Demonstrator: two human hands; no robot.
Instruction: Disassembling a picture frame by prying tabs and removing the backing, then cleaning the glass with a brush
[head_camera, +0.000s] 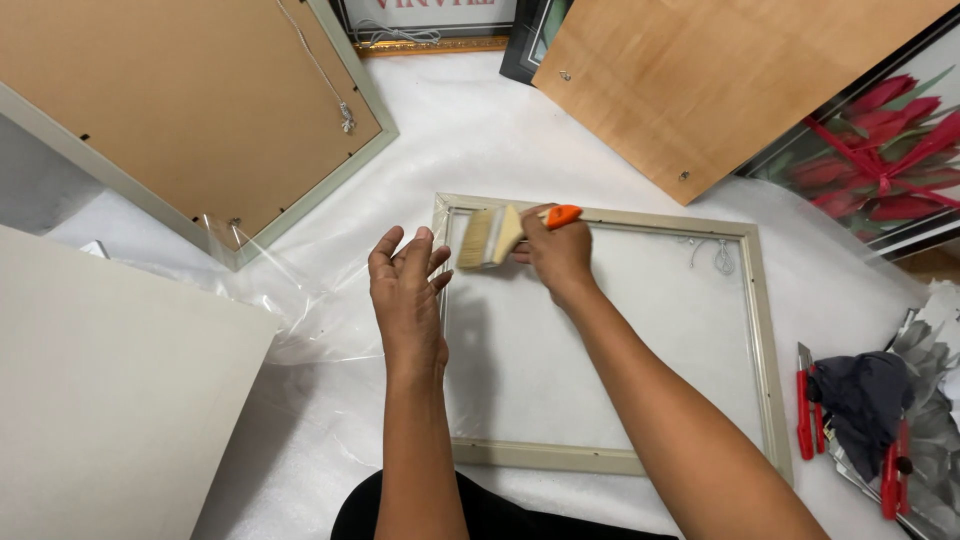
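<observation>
With the right hand (558, 252) gripping the orange-handled paintbrush (497, 236) at the picture frame's (765, 340) top-left corner, sweep lightly outward across the glass — the open, empty left hand (405, 285) steadying the frame's left edge — bristles kept flat.

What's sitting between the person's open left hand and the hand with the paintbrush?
In the head view, only the bristles of the paintbrush lie between the left hand and the right hand, above the top left corner of the picture frame.
</observation>
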